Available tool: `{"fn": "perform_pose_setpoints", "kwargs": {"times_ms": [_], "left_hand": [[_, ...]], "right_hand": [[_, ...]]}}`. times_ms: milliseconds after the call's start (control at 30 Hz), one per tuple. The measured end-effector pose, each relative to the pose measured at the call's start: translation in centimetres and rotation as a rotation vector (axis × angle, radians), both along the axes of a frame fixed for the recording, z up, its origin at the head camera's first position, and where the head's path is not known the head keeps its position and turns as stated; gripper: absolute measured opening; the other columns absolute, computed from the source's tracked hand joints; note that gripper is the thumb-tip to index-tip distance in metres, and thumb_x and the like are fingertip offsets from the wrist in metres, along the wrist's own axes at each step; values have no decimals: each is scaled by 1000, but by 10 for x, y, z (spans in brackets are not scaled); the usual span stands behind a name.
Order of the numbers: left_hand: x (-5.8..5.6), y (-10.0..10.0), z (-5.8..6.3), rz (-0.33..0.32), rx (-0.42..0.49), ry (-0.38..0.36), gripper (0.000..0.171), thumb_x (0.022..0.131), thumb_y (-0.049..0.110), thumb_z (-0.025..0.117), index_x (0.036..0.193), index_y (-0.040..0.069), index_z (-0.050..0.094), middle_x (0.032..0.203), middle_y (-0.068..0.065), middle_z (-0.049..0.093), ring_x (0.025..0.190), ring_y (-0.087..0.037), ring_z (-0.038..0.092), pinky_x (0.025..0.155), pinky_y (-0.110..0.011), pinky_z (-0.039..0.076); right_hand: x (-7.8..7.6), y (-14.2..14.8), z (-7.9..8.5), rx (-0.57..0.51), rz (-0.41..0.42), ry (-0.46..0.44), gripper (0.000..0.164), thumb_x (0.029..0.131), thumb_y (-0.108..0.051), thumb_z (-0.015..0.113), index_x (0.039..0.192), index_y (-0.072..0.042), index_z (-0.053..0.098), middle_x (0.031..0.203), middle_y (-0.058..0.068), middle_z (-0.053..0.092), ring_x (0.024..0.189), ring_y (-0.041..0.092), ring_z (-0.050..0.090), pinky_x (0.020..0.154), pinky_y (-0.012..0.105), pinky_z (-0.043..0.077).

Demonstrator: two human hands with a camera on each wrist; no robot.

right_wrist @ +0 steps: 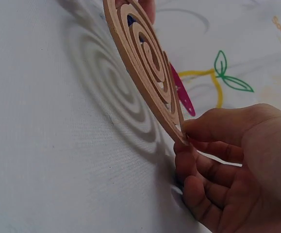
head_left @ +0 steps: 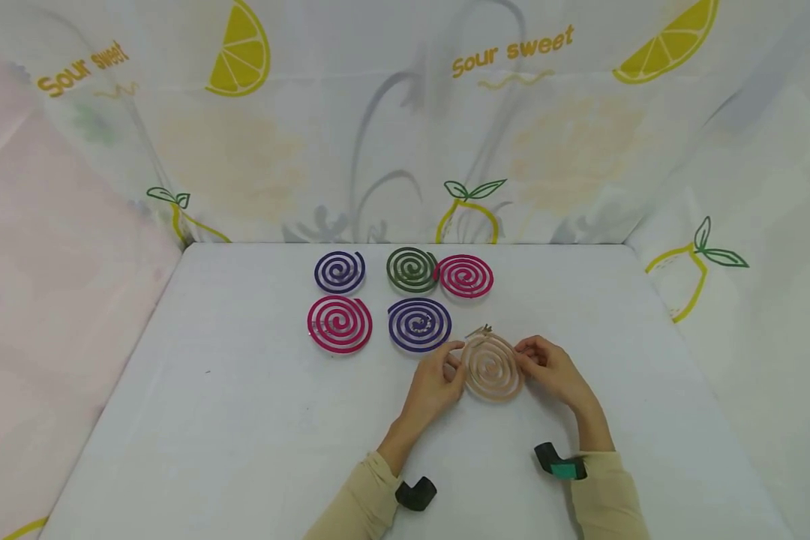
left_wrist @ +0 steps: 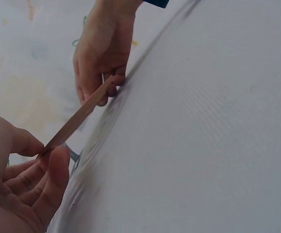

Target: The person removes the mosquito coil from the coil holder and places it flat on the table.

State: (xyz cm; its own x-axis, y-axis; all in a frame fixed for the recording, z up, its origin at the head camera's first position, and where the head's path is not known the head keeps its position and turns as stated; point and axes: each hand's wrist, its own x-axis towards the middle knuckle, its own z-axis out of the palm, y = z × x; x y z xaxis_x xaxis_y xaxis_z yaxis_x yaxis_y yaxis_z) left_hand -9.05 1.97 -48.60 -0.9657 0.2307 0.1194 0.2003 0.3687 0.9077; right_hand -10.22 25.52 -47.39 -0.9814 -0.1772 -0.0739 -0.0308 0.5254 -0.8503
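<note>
Both hands hold a tan mosquito coil (head_left: 491, 367) by opposite edges. My left hand (head_left: 434, 381) pinches its left rim between thumb and fingers; my right hand (head_left: 555, 369) pinches the right rim. In the right wrist view the coil (right_wrist: 135, 80) is tilted above the table and casts a spiral shadow. The left wrist view shows the coil (left_wrist: 79, 116) nearly edge-on. A small metallic-looking piece (head_left: 484, 329) shows at the coil's far edge; whether they touch I cannot tell.
Several coloured coils lie beyond the hands on the white table (head_left: 209, 435): a near purple coil (head_left: 420, 300), a far purple coil (head_left: 340, 291), a green coil (head_left: 412, 291), a left magenta coil (head_left: 340, 350) and a right magenta coil (head_left: 466, 295). Printed cloth (head_left: 351, 45) hangs behind.
</note>
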Motion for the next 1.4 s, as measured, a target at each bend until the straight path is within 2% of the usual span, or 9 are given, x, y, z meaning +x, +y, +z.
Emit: {"fn": "perform_pose_setpoints", "kwargs": {"times_ms": [200, 433, 667, 967, 1400], "left_hand": [[4, -1, -1, -10, -92, 4, 34, 86, 11, 61, 119, 11, 60, 79, -2, 71, 52, 4, 54, 51, -15, 43], [11, -1, -1, 1, -185, 17, 31, 84, 15, 64, 115, 12, 59, 75, 2, 70, 57, -4, 57, 59, -21, 45], [15, 0, 0, -4, -210, 22, 28, 84, 16, 65, 111, 11, 61, 73, 3, 71, 63, -9, 62, 64, -24, 48], [18, -1, 1, -50, -219, -5, 25, 86, 17, 63, 111, 10, 62, 74, 4, 69, 50, 3, 51, 57, -16, 41], [16, -7, 1, -67, -245, 8, 27, 87, 18, 64, 113, 9, 63, 75, 5, 67, 53, 3, 45, 56, -16, 40]], "right_hand": [[-1, 0, 1, 54, 6, -6, 23, 92, -16, 61, 106, 2, 58, 89, 14, 64, 68, 6, 54, 60, 20, 45], [-1, -3, 4, 134, 32, 19, 20, 92, -16, 60, 104, 0, 61, 90, 11, 65, 74, 9, 54, 64, 21, 45], [-1, -4, 3, 200, 29, 70, 16, 90, -10, 61, 102, -1, 62, 85, 8, 62, 72, 8, 51, 64, 20, 43], [-2, -7, -2, 251, -10, 96, 12, 90, -10, 62, 99, -3, 63, 80, 5, 56, 70, 10, 46, 61, 20, 39], [-1, -8, 3, 261, 9, 105, 13, 92, -11, 59, 101, -2, 61, 82, 6, 57, 71, 11, 47, 62, 21, 40]]}}
